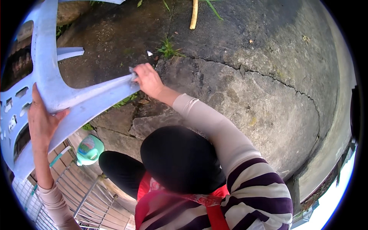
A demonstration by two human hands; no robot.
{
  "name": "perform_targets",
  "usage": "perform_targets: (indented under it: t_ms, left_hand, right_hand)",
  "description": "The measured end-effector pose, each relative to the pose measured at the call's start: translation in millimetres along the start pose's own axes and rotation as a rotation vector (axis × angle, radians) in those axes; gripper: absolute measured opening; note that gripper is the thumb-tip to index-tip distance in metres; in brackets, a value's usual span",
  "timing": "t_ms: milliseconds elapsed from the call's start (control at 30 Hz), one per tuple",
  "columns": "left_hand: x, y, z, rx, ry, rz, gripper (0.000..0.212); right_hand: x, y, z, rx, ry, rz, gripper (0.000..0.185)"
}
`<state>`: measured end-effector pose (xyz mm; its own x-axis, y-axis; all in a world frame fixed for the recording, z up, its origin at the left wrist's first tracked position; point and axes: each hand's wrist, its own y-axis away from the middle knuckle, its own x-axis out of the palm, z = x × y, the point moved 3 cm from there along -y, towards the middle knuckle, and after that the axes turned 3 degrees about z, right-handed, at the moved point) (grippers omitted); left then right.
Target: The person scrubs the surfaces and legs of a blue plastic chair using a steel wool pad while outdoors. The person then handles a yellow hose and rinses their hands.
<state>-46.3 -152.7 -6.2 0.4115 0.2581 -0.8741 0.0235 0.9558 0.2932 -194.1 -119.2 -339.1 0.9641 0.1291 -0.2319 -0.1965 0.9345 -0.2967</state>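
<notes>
A pale blue plastic chair (pixel 47 57) lies tipped over at the left, one of its legs (pixel 100 96) pointing toward the middle. My left hand (pixel 43 120) grips the chair where that leg joins the body, thumb and fingers spread around the edge. Near the leg's tip, my right hand (pixel 148 79) pinches a grey scrubbing pad (pixel 133 75) against the plastic. Most of the pad is hidden by the fingers. Cut-out slots show in the chair's panel at the far left.
Cracked concrete (pixel 273 115) spreads to the right. A green plastic jug (pixel 89 149) stands by my knee, near a metal rack (pixel 86 195). A grass tuft (pixel 169 48) grows from a crack; a pale yellow stick (pixel 194 14) lies at the top.
</notes>
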Motion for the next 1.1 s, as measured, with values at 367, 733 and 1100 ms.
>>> perform_targets:
  t_ms: [367,733,1100]
  left_hand:
    - [-16.8,47.5,-58.7,0.143,-0.079,-0.544,0.074]
    - [148.5,67.8,-51.1,-0.415,1.286,-0.769,0.071]
    - [213.0,20.6,-92.1,-0.429,1.243,-0.555,0.034]
  right_hand:
    - [-80.6,-50.0,-31.2,0.008,0.587,0.458,0.027]
    - [-36.6,-39.7,-9.4,0.509,0.502,0.471,0.035]
    - [63.2,35.1,26.0,0.683,0.012,-0.498,0.017]
